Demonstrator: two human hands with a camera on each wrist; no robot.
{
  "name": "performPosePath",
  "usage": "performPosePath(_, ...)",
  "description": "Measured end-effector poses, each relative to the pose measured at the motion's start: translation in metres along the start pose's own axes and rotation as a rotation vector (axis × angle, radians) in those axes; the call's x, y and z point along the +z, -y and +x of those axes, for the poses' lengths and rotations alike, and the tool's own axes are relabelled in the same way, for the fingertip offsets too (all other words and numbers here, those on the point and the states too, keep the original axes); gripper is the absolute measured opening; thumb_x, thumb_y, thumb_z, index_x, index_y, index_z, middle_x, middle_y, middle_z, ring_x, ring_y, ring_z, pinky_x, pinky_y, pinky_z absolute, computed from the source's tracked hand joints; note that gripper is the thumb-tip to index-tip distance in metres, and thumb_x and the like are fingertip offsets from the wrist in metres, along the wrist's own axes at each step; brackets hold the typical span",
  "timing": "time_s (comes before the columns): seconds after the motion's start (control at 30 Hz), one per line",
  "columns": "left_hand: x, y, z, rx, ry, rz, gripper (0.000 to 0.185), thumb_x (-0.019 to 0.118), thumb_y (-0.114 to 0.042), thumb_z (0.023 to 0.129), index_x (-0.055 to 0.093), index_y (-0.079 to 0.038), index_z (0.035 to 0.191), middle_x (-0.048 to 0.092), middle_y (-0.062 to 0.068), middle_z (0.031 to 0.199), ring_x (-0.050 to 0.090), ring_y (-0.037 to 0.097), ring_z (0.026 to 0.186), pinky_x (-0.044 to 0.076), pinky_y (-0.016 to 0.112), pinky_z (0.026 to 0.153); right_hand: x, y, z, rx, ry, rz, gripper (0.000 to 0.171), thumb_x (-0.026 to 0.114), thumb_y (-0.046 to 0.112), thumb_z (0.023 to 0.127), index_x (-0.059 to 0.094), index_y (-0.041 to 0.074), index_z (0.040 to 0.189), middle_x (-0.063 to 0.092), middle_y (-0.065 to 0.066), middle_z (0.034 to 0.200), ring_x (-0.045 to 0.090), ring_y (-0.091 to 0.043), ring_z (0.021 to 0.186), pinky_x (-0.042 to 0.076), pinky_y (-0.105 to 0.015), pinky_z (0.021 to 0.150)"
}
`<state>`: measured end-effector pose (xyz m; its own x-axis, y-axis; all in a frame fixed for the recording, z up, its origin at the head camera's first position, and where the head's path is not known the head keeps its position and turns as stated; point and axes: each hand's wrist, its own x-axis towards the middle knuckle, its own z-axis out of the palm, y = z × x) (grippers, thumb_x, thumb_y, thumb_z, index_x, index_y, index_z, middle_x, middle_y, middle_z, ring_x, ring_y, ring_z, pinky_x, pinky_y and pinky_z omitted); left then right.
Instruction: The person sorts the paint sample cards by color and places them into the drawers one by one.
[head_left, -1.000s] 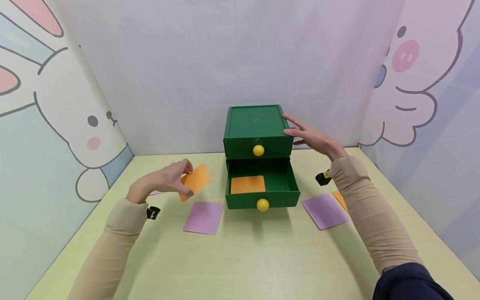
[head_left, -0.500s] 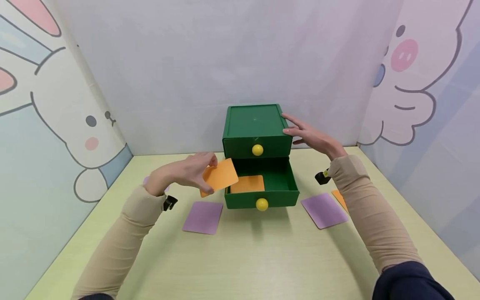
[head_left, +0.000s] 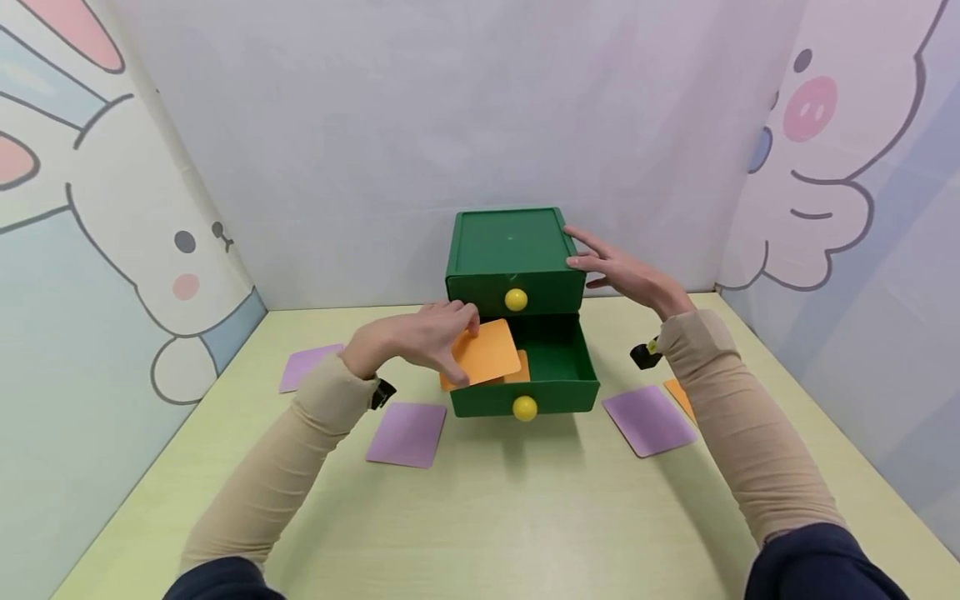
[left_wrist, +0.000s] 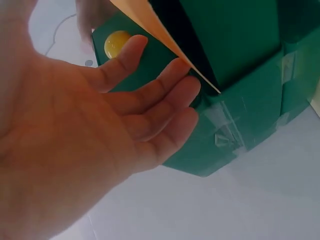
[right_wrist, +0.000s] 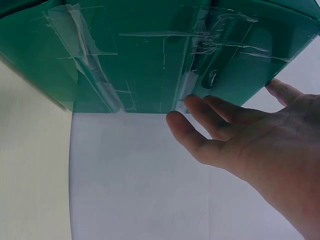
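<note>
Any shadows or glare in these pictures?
Head: bright, with a soft shadow below the open lower drawer; left wrist: dimmer, a highlight on a yellow knob; right wrist: dim, pale glare streaks on the tape across the green cabinet.

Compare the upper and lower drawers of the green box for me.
The upper drawer is closed, while the lower drawer is pulled open. The upper drawer's inside is hidden; the lower drawer shows an orange card lying inside. Both are green with a round yellow knob.
</note>
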<state>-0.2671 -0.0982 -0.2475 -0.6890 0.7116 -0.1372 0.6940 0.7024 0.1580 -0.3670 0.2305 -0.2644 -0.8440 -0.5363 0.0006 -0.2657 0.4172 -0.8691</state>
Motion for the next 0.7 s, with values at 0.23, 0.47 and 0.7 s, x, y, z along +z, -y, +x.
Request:
performPosePath(0.23,0.000,-0.008,0.012,-0.014,0.031,0.013,0.054,0.072,-0.037,0.073,0.047,-0.009,0.111,0.047,0.005,0.098,0.038,0.022,0.093,0.030,0.030,0.078,0.000,-0.001,-0.001,-0.005,0.002,0.012,0.070,0.048,0.044,0.099,0.005,0.040,0.154,-0.003,0.003,0.164,0.006,-0.030,0.151,0.026,-0.063,0.113)
performPosePath(0.47,-0.004,-0.013,0.019,-0.011,0.034,0.018,0.055,0.074,-0.037,0.074,0.047,-0.009,0.113,0.050,0.007,0.104,0.040,0.023,0.097,0.030,0.031,0.079,-0.001,0.000,0.000,-0.009,0.005,0.016,0.070,0.047,0.044,0.099,0.004,0.040,0.154,-0.004,0.002,0.164,0.006,-0.031,0.151,0.025,-0.064,0.113)
performPosePath(0.7,-0.004,-0.019,0.025,-0.003,0.058,0.043,0.054,0.074,-0.036,0.075,0.047,-0.009,0.114,0.048,0.007,0.104,0.039,0.023,0.097,0.029,0.031,0.078,-0.001,-0.001,-0.002,-0.004,-0.001,0.017,0.071,0.048,0.044,0.099,0.004,0.040,0.154,-0.004,0.003,0.164,0.008,-0.030,0.151,0.025,-0.063,0.114)
